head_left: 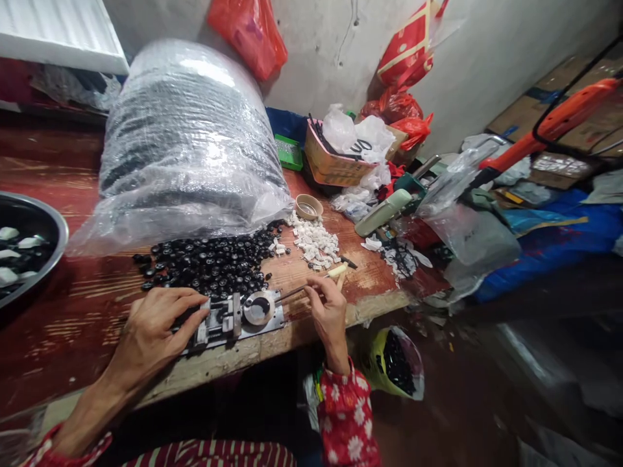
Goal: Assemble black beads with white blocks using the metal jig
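Observation:
A small metal jig (228,318) with a sliding block and a round ring (259,308) lies at the table's front edge. A black piece sits inside the ring. My left hand (156,324) is closed around the jig's left end, thumb in front; what lies under its fingers is partly hidden. My right hand (328,308) pinches a thin metal rod (292,294) between thumb and fingers. One end of the rod meets the ring's right side; a pale yellow handle (337,270) lines up with it beyond my fingers. Behind the jig spread many small round black parts (209,266).
A pile of small white parts (314,241) lies behind my right hand, near a shallow round container (309,207). A big filled plastic bag (195,143) stands at the back. Left is a metal bowl (61,227); below the table's edge, a yellowish bag (377,363) with black pieces.

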Demonstrator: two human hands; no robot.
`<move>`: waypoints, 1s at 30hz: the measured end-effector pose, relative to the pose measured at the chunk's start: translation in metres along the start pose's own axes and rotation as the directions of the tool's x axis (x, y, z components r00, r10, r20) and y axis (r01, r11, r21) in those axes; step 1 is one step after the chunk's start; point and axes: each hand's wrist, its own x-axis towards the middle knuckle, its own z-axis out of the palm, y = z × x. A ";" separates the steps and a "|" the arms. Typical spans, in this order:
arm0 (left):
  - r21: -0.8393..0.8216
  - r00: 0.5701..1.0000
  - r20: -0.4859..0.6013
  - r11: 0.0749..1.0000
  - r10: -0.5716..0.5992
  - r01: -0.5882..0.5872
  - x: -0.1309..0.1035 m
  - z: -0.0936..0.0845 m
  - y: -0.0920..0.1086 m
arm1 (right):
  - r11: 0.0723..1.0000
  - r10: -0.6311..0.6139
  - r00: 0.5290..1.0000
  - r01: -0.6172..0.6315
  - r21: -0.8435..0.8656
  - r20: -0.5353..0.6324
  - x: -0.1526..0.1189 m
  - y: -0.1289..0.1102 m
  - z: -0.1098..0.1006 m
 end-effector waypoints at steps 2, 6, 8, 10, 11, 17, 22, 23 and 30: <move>-0.010 1.000 -0.001 1.000 -0.002 0.002 0.000 -0.001 0.001 | 0.994 -0.046 0.998 0.042 0.099 0.037 0.014 -0.011 0.009; -0.019 1.000 -0.027 1.000 -0.013 0.012 -0.004 -0.010 -0.001 | 0.996 -0.086 0.994 0.086 0.005 -0.066 0.017 -0.005 0.003; -0.012 0.999 -0.046 1.000 -0.020 0.019 -0.007 -0.013 -0.003 | 0.984 -0.035 0.978 -0.002 -0.178 -0.205 0.003 0.013 -0.010; -0.015 0.998 -0.059 1.000 -0.020 0.019 -0.010 -0.014 -0.004 | 0.922 0.064 0.960 -0.161 -0.353 -0.272 -0.018 0.035 -0.023; -0.017 0.998 -0.060 1.000 -0.017 0.016 -0.011 -0.013 -0.004 | 0.873 0.114 0.953 -0.231 -0.430 -0.280 -0.029 0.045 -0.028; -0.012 0.999 -0.033 0.999 -0.031 0.031 -0.017 0.000 -0.005 | 0.823 0.136 0.977 -0.203 -0.531 -0.163 -0.050 0.064 -0.013; 0.002 0.999 -0.042 1.000 -0.030 0.030 -0.022 0.002 -0.008 | 0.855 0.123 0.988 -0.155 -0.494 -0.096 -0.023 0.055 0.022; 0.003 0.999 -0.046 1.000 -0.025 0.025 -0.022 0.001 -0.008 | 0.860 0.118 0.989 -0.145 -0.489 -0.085 -0.021 0.053 0.027; 0.032 0.999 -0.045 0.999 -0.019 0.021 -0.024 0.001 -0.011 | 0.909 0.084 0.996 -0.086 -0.408 -0.023 -0.025 0.041 0.032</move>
